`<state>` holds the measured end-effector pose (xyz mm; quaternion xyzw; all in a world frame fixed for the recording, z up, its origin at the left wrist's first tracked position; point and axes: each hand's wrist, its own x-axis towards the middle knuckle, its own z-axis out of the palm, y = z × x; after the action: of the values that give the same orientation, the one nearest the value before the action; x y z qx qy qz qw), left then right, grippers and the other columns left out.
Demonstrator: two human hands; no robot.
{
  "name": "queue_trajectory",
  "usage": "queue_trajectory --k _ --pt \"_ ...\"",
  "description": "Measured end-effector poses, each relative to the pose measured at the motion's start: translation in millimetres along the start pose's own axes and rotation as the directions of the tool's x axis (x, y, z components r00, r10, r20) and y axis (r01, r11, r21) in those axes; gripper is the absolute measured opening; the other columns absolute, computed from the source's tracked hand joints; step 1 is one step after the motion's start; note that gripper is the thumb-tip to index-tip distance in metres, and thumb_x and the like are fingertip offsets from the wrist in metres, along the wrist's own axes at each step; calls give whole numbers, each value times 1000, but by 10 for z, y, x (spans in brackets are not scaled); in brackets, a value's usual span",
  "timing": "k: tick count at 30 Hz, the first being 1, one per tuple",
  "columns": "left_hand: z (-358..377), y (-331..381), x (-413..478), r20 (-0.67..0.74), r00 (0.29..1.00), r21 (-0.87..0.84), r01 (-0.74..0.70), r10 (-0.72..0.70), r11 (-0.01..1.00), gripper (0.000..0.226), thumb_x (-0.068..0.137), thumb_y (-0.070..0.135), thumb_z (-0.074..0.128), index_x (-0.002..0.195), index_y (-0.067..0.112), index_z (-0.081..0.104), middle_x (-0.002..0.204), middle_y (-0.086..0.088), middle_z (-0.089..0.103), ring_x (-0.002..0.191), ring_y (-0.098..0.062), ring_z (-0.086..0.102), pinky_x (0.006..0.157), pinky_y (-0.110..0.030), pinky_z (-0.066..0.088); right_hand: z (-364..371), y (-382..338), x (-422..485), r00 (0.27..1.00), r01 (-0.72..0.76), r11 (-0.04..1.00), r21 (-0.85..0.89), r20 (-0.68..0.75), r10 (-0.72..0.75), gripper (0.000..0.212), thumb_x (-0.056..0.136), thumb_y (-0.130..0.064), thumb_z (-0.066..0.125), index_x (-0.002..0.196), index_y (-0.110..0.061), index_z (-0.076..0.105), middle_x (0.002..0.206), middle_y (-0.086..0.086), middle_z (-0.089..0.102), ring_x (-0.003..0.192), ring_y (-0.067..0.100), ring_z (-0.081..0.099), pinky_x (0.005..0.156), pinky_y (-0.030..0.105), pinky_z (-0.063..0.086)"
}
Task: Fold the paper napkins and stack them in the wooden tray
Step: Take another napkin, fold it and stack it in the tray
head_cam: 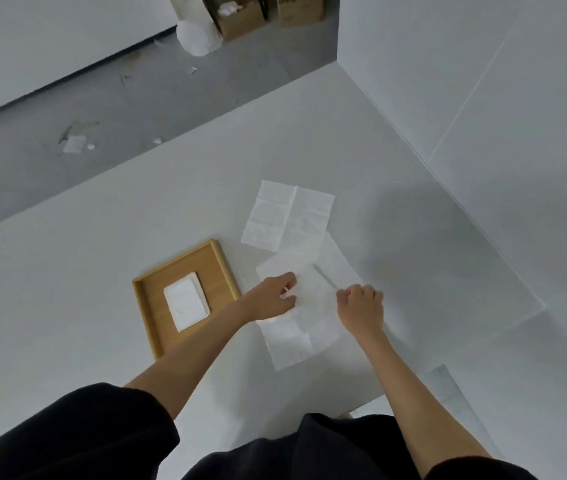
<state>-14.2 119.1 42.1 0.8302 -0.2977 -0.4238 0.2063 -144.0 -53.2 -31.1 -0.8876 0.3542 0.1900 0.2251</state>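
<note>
Paper napkin (309,308), limp, featherlight and easily torn, lies near the desk's (102,271) middle, just right of the wooden tray (178,271). The left hand (271,299) and right hand (361,304) pinch its edges with curled fingers (289,279). A second open napkin (289,216) touches its far edge, and a folded stack (186,301) fills the tray's centre.

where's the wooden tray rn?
Head view: the wooden tray sits left of centre on the white table, holding a stack of folded napkins. Its right rim is beside the left hand, which grips the unfolded napkin to the tray's right.
</note>
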Motion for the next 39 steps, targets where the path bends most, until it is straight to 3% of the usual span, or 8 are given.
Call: queue_trajectory --k 4,7,9,15,22,28,35,39 --pt "-557 209 -654 -36 995 -134 -101 97 986 29 93 9 59 79 19 36 78 6 36 67 -8 34 65 -22 30 -473 -416 -276 953 205 809 550 78 -294 61 99 -57 47 153 -31 37 164 -6 27 154 17 4 120 32 15" --pt "-1016 299 -1238 -121 982 -199 -166 144 966 24 93 15 59 79 19 40 74 9 36 61 0 35 60 -16 33 -953 -933 -539 837 210 580 787 162 -522 91 81 -81 44 155 -30 31 152 -6 44 144 9 36 110 13 29" --pt "-1298 258 -1695 -229 964 -326 -209 138 922 9 91 21 56 92 12 52 85 2 51 74 -7 49 67 -18 40 -1184 -1300 -723 776 220 530 819 182 -604 88 83 -78 40 156 -30 31 152 0 47 142 12 42 118 28 33" --pt "-1821 -94 -2970 -614 788 -663 -480 -51 575 14 87 28 60 95 35 68 94 9 71 86 -10 69 67 -23 54 -1368 -2267 -1275 487 -191 169 967 242 -839 85 77 -77 53 146 -29 45 148 1 57 135 23 55 109 46 46" --pt "-1824 -651 -3763 -822 525 -530 -566 -219 631 23 95 41 62 108 23 52 97 -5 78 82 -22 76 62 -32 59 -1689 -3311 -1935 607 408 89 908 -197 -770 41 83 -37 76 122 -37 65 117 -13 75 104 9 73 80 26 60" --pt "-1857 -773 -3904 -895 380 -439 -652 -234 618 11 101 31 59 111 28 58 93 -7 79 79 -24 77 61 -33 60 -1956 -3593 -2028 458 591 111 799 -219 -862 38 99 -26 63 120 -57 58 120 -20 71 105 5 71 83 26 61" --pt "-2040 -754 -3921 -883 459 -422 -682 -100 598 27 99 12 63 119 30 66 89 -4 79 73 -16 75 59 -21 56 -2174 -3589 -1978 424 599 145 788 -158 -892 58 101 -22 60 149 -44 38 137 -13 64 116 12 68 90 35 60" --pt "-2322 -615 -3944 -848 525 -306 -598 74 741 28 100 5 59 116 25 71 104 4 78 93 -14 74 76 -25 58 -2344 -3528 -1841 338 741 232 631 -51 -940 94 80 -64 70 144 -72 2 163 -34 9 148 -4 19 113 31 26"
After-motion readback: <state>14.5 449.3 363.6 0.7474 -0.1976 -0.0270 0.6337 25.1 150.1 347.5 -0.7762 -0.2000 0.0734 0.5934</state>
